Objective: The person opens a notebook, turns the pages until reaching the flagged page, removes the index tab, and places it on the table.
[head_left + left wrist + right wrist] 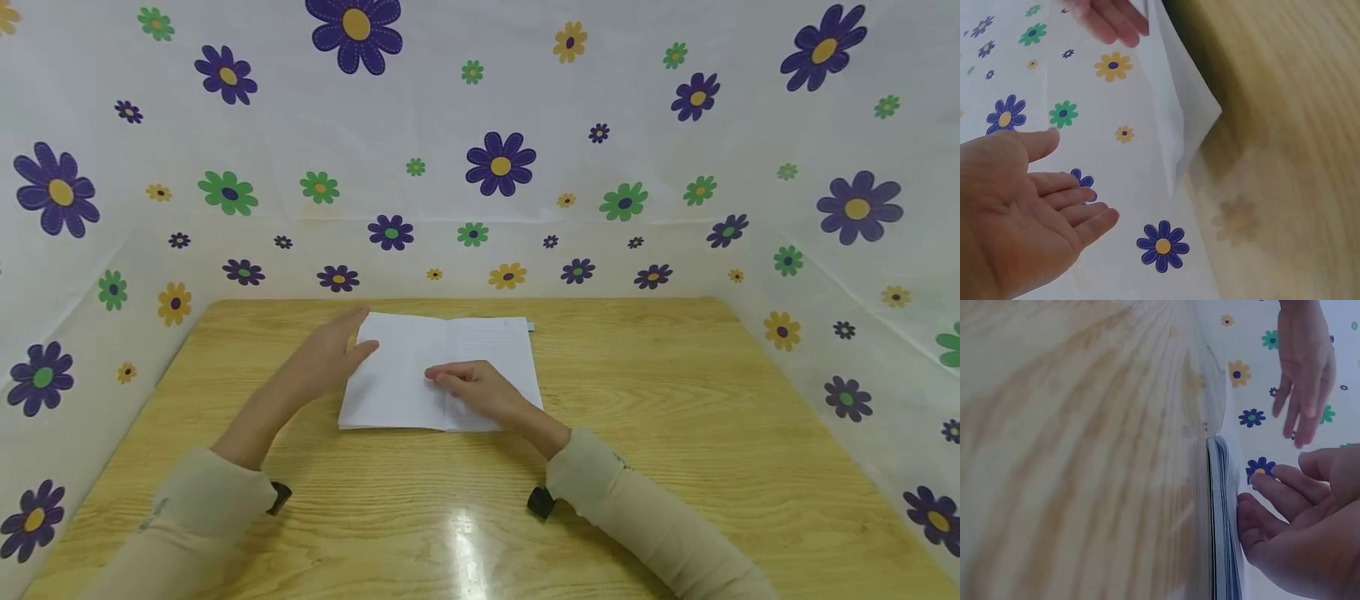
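An open notebook [405, 383] lies on the wooden table, its white pages faintly lined on the right side. My left hand [326, 354] is over the left edge of the notebook, thumb spread from the fingers. In the left wrist view the left hand [1041, 212] has extended fingers and holds nothing, while a white page [1175, 106] stands up with a pointed corner. My right hand [483, 390] is over the middle of the notebook. Its fingers are loosely bent in the right wrist view, where the right hand [1304, 531] touches or nearly touches the page and grips nothing.
A white cloth [435, 108] printed with purple, green and yellow flowers stands round the back and both sides of the table [645, 392]. A small light-blue tab [531, 327] sticks out at the notebook's upper right. Dark wrist devices [540, 503] show beneath both sleeves.
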`<state>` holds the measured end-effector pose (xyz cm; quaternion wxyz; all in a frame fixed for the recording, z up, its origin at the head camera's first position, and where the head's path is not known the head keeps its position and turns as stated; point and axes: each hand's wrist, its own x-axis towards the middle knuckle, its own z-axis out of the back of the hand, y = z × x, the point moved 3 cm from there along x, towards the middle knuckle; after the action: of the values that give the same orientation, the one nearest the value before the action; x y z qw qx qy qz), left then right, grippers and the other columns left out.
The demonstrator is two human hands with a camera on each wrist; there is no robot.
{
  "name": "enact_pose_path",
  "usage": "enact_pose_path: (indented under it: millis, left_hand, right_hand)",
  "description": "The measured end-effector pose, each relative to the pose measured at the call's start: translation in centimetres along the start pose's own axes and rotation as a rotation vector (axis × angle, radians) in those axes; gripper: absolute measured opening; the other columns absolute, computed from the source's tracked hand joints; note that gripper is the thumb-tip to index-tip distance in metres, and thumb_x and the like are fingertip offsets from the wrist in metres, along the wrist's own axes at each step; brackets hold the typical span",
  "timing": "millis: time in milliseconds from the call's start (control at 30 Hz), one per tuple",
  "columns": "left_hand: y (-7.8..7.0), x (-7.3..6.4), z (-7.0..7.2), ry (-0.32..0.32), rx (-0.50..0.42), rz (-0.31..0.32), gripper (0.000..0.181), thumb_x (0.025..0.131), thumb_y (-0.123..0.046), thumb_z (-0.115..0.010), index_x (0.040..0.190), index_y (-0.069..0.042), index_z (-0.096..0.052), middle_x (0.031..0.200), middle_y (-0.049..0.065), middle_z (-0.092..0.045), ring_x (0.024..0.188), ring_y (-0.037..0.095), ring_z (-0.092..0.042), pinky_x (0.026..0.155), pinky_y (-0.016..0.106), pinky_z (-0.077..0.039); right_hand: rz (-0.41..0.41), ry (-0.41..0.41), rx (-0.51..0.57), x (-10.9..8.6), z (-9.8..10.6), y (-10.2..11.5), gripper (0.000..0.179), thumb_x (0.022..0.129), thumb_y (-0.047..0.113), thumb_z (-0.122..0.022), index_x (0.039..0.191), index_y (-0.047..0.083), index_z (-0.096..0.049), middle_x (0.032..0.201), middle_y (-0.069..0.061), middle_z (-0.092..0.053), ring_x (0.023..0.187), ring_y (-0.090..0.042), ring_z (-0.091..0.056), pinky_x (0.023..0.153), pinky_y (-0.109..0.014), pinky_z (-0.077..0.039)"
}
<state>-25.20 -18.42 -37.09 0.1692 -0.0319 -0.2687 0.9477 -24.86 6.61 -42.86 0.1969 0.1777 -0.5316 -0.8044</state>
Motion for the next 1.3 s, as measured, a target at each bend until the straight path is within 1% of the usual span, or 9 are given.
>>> enact_pose_path:
  millis: [133,300,600,733,833,967,1033,1167,1300]
  left_hand:
    - [0.4,0.2,-2.3,0.094,0.082,-0.036,0.07,0.108,-0.029,-0.057,0.157,0.011,-0.027,0.166,0.03,-0.021,0.152,0.047,-0.022,0.122,0.059,-0.022]
    - [1.1,0.4,-4.2,0.19,0.107,-0.028,0.072,0.106,-0.028,-0.06,0.155,0.015,-0.029,0.164,0.033,-0.02,0.151,0.05,-0.02,0.122,0.06,-0.021]
    - [1.7,0.0,-5.3,0.277,0.17,-0.005,0.066,0.108,-0.026,-0.056,0.153,0.016,-0.031,0.163,0.034,-0.019,0.151,0.053,-0.018,0.121,0.061,-0.02]
    - [1.6,-0.1,-5.4,0.302,0.189,-0.008,0.065,0.109,-0.027,-0.054,0.153,0.016,-0.031,0.163,0.034,-0.018,0.15,0.055,-0.015,0.121,0.062,-0.018]
    - [1.5,0.0,-5.5,0.32,0.19,-0.005,0.066,0.109,-0.027,-0.053,0.153,0.016,-0.03,0.164,0.034,-0.016,0.151,0.054,-0.012,0.122,0.061,-0.016]
    - [1.4,0.3,-5.6,0.329,0.171,0.006,0.066,0.109,-0.025,-0.053,0.153,0.017,-0.028,0.164,0.035,-0.013,0.151,0.054,-0.01,0.122,0.06,-0.014]
    - [1.5,0.3,-5.7,0.33,0.163,0.012,0.067,0.109,-0.025,-0.053,0.153,0.018,-0.027,0.164,0.035,-0.012,0.151,0.055,-0.008,0.122,0.06,-0.014]
    - [1.7,0.3,-5.8,0.327,0.161,0.027,0.069,0.109,-0.025,-0.054,0.153,0.019,-0.024,0.164,0.036,-0.01,0.151,0.055,-0.006,0.122,0.06,-0.013]
    - [1.8,0.1,-5.8,0.326,0.172,0.04,0.071,0.109,-0.027,-0.054,0.153,0.019,-0.024,0.163,0.037,-0.009,0.151,0.056,-0.006,0.122,0.061,-0.013]
  right_hand:
    - [0.065,0.088,-0.114,-0.1,-0.2,-0.2,0.037,0.11,0.026,-0.054,0.141,0.01,-0.066,0.146,0.0,-0.061,0.143,-0.017,-0.048,0.118,-0.041,-0.038]
    - [0.098,0.164,-0.189,-0.4,-0.4,-0.3,0.04,0.111,0.022,-0.05,0.147,0.008,-0.059,0.152,-0.004,-0.055,0.147,-0.02,-0.042,0.12,-0.042,-0.035]
    - [0.085,0.243,-0.258,-0.7,-0.7,0.0,0.043,0.11,0.02,-0.051,0.151,0.006,-0.053,0.161,-0.015,-0.042,0.151,-0.029,-0.035,0.123,-0.045,-0.03]
    - [0.086,0.253,-0.268,-0.7,-0.5,-0.1,0.045,0.11,0.022,-0.051,0.152,0.007,-0.052,0.162,-0.015,-0.041,0.151,-0.028,-0.034,0.123,-0.045,-0.029]
    - [0.083,0.224,-0.253,-0.6,0.0,-0.3,0.045,0.109,0.024,-0.054,0.151,0.008,-0.053,0.159,-0.009,-0.046,0.148,-0.022,-0.04,0.12,-0.042,-0.035]
    - [0.077,0.126,-0.235,-0.7,1.2,-0.6,0.045,0.106,0.024,-0.06,0.148,0.009,-0.058,0.152,-0.004,-0.056,0.136,-0.02,-0.053,0.11,-0.04,-0.046]
    - [0.081,0.076,-0.25,-0.9,1.9,-0.8,0.045,0.105,0.023,-0.063,0.147,0.008,-0.059,0.15,-0.006,-0.057,0.129,-0.022,-0.058,0.106,-0.04,-0.049]
    - [0.102,-0.008,-0.337,-1.4,3.4,-1.1,0.046,0.101,0.018,-0.066,0.143,-0.001,-0.059,0.147,-0.015,-0.058,0.126,-0.029,-0.06,0.106,-0.045,-0.05]
    - [0.07,-0.059,-0.492,-2.1,4.7,-1.4,0.049,0.099,0.017,-0.07,0.141,-0.007,-0.058,0.146,-0.022,-0.057,0.138,-0.036,-0.052,0.115,-0.049,-0.041]
